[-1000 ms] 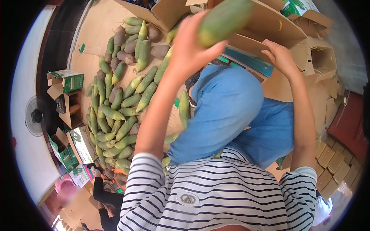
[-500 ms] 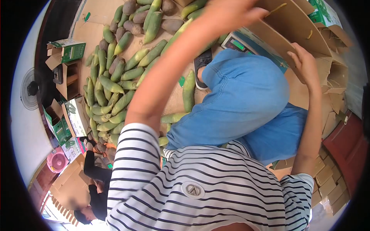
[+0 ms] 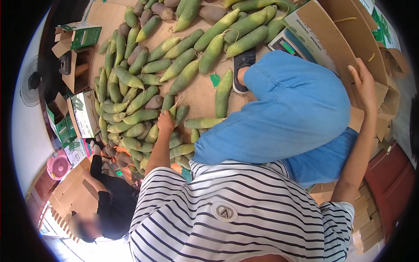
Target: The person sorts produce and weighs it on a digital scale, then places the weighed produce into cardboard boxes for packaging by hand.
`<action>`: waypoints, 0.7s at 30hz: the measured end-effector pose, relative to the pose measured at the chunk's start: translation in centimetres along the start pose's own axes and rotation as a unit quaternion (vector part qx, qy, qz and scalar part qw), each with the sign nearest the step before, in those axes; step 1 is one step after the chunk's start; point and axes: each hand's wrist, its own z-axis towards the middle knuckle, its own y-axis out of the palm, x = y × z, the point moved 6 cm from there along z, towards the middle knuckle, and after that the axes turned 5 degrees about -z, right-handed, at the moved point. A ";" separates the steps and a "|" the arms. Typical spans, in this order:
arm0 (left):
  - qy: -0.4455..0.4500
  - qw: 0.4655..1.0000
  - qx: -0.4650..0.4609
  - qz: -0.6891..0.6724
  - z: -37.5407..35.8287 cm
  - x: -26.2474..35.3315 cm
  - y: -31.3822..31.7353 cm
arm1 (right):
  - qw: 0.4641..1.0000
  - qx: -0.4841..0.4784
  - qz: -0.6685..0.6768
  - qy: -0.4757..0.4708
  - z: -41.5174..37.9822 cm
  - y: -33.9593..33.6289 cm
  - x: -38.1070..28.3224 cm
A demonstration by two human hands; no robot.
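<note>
My left hand (image 3: 166,122) is down in the pile at the left, its fingers closed around a green radish (image 3: 173,112) with a pale, thin root end. More green radishes (image 3: 140,117) lie close around that hand. At the right, my right hand (image 3: 364,87) rests against an open cardboard box (image 3: 345,54), thumb and fingers apart and stretched out. The inside of the box is only partly visible.
A scale (image 3: 286,43) with a lit green display stands beside the box, near my shoe (image 3: 241,70). Single radishes (image 3: 224,92) lie beside my leg. A person in black (image 3: 114,201) sits at lower left. Green-and-white cartons (image 3: 85,37) and a fan (image 3: 31,87) stand at the left.
My left hand has come down from beside the box at the top into the radish pile. My right hand has shifted slightly right, as has the box. The other person has changed posture.
</note>
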 end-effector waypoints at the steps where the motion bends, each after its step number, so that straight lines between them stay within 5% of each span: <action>1: -0.012 1.000 0.005 0.009 -0.1 0.0 0.2 | 1.000 -0.012 0.000 0.007 0.1 0.2 0.0; 6: -0.072 0.997 0.007 0.005 0.4 1.0 -0.5 | 0.999 0.003 -0.010 0.031 0.2 0.0 0.5; 13: 0.182 0.942 0.220 -0.175 -2.9 10.2 -10.2 | 0.995 0.055 -0.063 -0.050 -0.3 -0.8 -1.1; 15: 0.256 0.865 0.271 -0.336 -4.0 14.1 -15.9 | 0.999 0.019 -0.036 -0.022 -0.2 -1.1 -2.0; 19: 0.377 0.672 0.219 -0.599 -9.3 24.2 -27.9 | 0.997 -0.009 -0.079 0.006 -0.2 -1.0 -1.6; 21: 0.510 0.573 0.337 -0.545 -14.2 29.1 -34.4 | 0.998 -0.021 -0.062 0.013 -0.3 -0.9 -1.7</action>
